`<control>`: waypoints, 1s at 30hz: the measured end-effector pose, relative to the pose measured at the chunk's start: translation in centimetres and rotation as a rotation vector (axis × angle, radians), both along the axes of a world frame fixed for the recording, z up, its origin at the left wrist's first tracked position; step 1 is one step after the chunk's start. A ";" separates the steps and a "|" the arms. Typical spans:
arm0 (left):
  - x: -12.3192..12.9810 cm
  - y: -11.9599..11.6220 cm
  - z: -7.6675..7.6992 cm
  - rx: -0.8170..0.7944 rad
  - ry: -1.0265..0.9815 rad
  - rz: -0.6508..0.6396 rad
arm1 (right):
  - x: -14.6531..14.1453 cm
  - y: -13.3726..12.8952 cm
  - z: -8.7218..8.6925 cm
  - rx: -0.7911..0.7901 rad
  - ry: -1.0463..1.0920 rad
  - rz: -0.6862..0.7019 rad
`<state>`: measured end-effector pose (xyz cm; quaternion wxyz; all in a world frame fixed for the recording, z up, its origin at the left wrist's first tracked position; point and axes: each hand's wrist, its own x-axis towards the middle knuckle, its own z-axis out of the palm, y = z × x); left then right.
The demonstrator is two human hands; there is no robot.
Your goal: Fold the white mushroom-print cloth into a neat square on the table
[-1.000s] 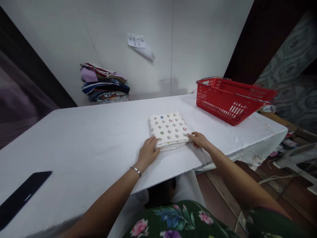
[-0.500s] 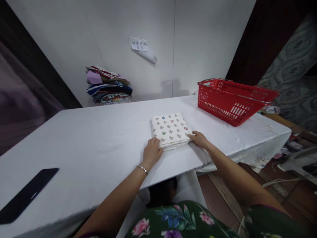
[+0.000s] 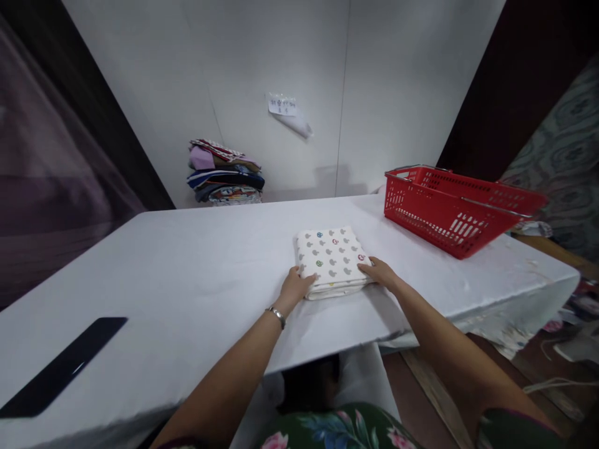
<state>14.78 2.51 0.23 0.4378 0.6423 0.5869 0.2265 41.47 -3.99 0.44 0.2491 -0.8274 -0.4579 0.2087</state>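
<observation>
A folded white cloth [image 3: 330,255] with grey, red, blue and green printed motifs lies flat on the white-covered table near its front edge. At its near left corner is my left hand [image 3: 296,288], thumb on top and fingers along the left side. My right hand [image 3: 380,272] grips the near right corner, its thumb also over the top layer. Several folded layers show along the near edge between my hands. The undersides of the fingers are partly hidden.
A red plastic basket [image 3: 461,212] with metal handles stands at the table's back right. Behind the back left edge rises a stack of folded fabrics [image 3: 225,174]. A dark flat object like a phone [image 3: 65,365] lies at the front left. Paper with writing [image 3: 282,105] hangs on the wall.
My left hand has shifted so that its thumb now lies on top of the cloth's corner. My right hand stays at the right corner. The whole view has tilted slightly.
</observation>
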 end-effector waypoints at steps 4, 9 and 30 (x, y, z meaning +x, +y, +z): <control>-1.0 2.4 1.4 0.008 -0.089 0.034 | -2.3 -1.4 0.6 0.063 0.179 -0.015; -6.7 7.3 2.6 0.201 0.030 0.128 | -8.2 -4.3 -0.4 0.033 0.620 0.286; -5.8 -5.6 -0.4 0.940 0.288 -0.540 | -1.2 8.3 -2.3 0.450 0.185 -0.108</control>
